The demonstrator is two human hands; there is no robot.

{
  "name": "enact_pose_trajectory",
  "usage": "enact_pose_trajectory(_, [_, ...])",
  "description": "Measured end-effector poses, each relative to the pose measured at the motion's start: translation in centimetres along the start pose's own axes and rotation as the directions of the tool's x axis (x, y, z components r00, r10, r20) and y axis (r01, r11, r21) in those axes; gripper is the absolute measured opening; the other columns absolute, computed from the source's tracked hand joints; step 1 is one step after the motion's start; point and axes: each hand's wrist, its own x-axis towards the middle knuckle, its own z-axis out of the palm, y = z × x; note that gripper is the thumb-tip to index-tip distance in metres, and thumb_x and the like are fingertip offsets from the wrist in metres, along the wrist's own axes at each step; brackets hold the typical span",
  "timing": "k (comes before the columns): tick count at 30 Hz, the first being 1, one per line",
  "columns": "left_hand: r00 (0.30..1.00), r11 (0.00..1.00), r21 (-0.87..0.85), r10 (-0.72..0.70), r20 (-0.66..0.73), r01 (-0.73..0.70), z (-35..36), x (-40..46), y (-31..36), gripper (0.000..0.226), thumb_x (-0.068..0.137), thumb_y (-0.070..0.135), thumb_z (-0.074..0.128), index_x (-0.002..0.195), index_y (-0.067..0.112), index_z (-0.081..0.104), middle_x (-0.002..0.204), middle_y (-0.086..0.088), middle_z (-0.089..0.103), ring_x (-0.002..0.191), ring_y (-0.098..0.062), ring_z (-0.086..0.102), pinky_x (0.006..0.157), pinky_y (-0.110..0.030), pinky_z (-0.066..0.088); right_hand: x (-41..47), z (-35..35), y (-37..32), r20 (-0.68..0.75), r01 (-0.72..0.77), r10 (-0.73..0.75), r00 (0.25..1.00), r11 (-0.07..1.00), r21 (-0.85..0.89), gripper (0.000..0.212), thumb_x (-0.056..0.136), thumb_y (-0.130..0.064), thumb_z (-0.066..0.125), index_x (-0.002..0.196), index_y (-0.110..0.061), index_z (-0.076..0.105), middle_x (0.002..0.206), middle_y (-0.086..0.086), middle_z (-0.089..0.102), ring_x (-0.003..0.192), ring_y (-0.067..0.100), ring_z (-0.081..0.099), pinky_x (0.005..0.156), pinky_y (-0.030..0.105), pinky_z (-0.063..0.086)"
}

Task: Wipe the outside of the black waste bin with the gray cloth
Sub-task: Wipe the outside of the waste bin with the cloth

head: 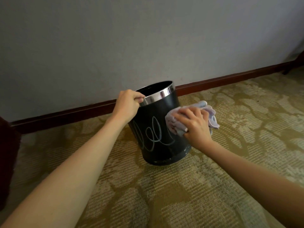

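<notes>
The black waste bin (158, 122) stands on the carpet near the wall, tilted a little to the right, with a shiny metal rim and pale looping scribbles on its front side. My left hand (127, 103) grips the rim at its left edge, fingers curled over it. My right hand (193, 124) holds the bunched gray cloth (209, 112) and presses it against the bin's right side, just right of the scribbles. Part of the cloth is hidden under my fingers.
A patterned olive carpet (213, 178) covers the floor. A gray wall with a dark red skirting board (230, 79) runs behind the bin. Dark furniture (8, 162) stands at the left edge, and a dark leg (294, 65) at the far right.
</notes>
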Motion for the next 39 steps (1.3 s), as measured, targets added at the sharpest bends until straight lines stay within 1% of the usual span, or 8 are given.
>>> enact_pose_trajectory(5, [0.999,0.999,0.003,-0.045,-0.025,0.045,-0.4,0.6,-0.6,0.020,0.088,0.003,0.059,0.099,0.010,0.074,0.087,0.002,0.065,0.080,-0.006,0.053,0.080,-0.022,0.037,-7.0,1.3,0.7,0.241,0.289,-0.258,0.936,0.951,-0.105,0.047,0.064,-0.023,0.080,0.110,-0.025,0.069,0.104,0.002,0.066,0.099,0.031,0.061,0.073,0.048,0.045])
enact_pose_trajectory(8, [0.999,0.999,0.003,-0.033,-0.009,0.033,-0.3,0.5,-0.8,0.019,0.087,0.004,0.060,0.099,0.011,0.074,0.093,-0.002,0.068,0.083,-0.006,0.053,0.081,-0.024,0.038,-7.3,0.8,0.8,0.317,0.306,-0.268,0.910,0.949,-0.076,0.035,0.074,-0.028,0.074,0.108,-0.026,0.068,0.104,-0.001,0.066,0.098,0.028,0.060,0.075,0.047,0.044])
enact_pose_trajectory(14, [0.999,0.999,0.030,0.027,0.032,-0.028,0.5,0.1,0.5,0.019,0.086,0.003,0.061,0.100,0.008,0.073,0.100,-0.009,0.072,0.086,-0.006,0.054,0.083,-0.020,0.037,0.3,-1.3,0.2,0.067,0.003,-0.002,0.998,1.000,-0.008,0.057,0.062,-0.005,0.077,0.116,-0.021,0.067,0.116,0.006,0.063,0.103,0.035,0.052,0.079,0.048,0.035])
enact_pose_trajectory(18, [0.999,0.997,0.065,0.030,0.040,-0.033,0.9,0.0,1.0,0.020,0.087,0.004,0.059,0.101,0.009,0.073,0.103,-0.009,0.071,0.095,-0.015,0.061,0.083,-0.022,0.038,2.7,-1.3,-0.6,-0.087,-0.063,0.065,0.994,0.998,0.020,0.058,0.065,-0.004,0.075,0.119,-0.022,0.065,0.117,0.006,0.062,0.109,0.035,0.049,0.081,0.045,0.031])
enact_pose_trajectory(27, [0.998,0.998,0.007,-0.061,-0.013,0.061,-0.7,0.9,-0.7,0.019,0.088,0.005,0.060,0.100,0.011,0.073,0.090,0.001,0.068,0.073,0.003,0.050,0.078,-0.020,0.038,-6.2,2.3,-1.0,0.120,0.267,-0.251,0.960,0.953,-0.144,0.051,0.059,-0.020,0.083,0.108,-0.022,0.070,0.105,0.003,0.067,0.101,0.033,0.061,0.078,0.049,0.045])
enact_pose_trajectory(30, [0.998,0.998,0.023,-0.058,-0.006,0.058,-0.7,0.7,-0.6,0.019,0.088,0.005,0.060,0.099,0.011,0.074,0.086,0.005,0.064,0.070,0.005,0.049,0.072,-0.011,0.035,-6.3,1.7,-1.1,0.176,0.305,-0.282,0.943,0.945,-0.118,0.045,0.063,-0.021,0.083,0.106,-0.021,0.070,0.102,0.002,0.067,0.096,0.032,0.063,0.075,0.050,0.048])
enact_pose_trajectory(36, [1.000,0.998,0.057,-0.018,0.018,0.016,0.3,-0.3,0.8,0.020,0.088,0.004,0.059,0.096,0.012,0.075,0.092,-0.004,0.070,0.083,-0.013,0.059,0.080,-0.026,0.044,0.7,-0.9,-1.5,0.033,-0.007,0.008,0.999,0.999,-0.031,0.062,0.058,-0.007,0.079,0.117,-0.021,0.066,0.117,0.008,0.062,0.106,0.037,0.052,0.081,0.050,0.036])
enact_pose_trajectory(39, [0.998,0.996,0.084,0.039,0.042,-0.043,0.7,-0.7,1.8,0.022,0.088,0.002,0.056,0.096,0.012,0.074,0.089,-0.006,0.071,0.082,-0.016,0.061,0.077,-0.030,0.048,2.1,-0.9,-1.7,-0.031,-0.053,0.052,0.998,0.998,-0.033,0.062,0.060,-0.005,0.077,0.118,-0.021,0.064,0.118,0.008,0.060,0.109,0.036,0.048,0.082,0.048,0.032])
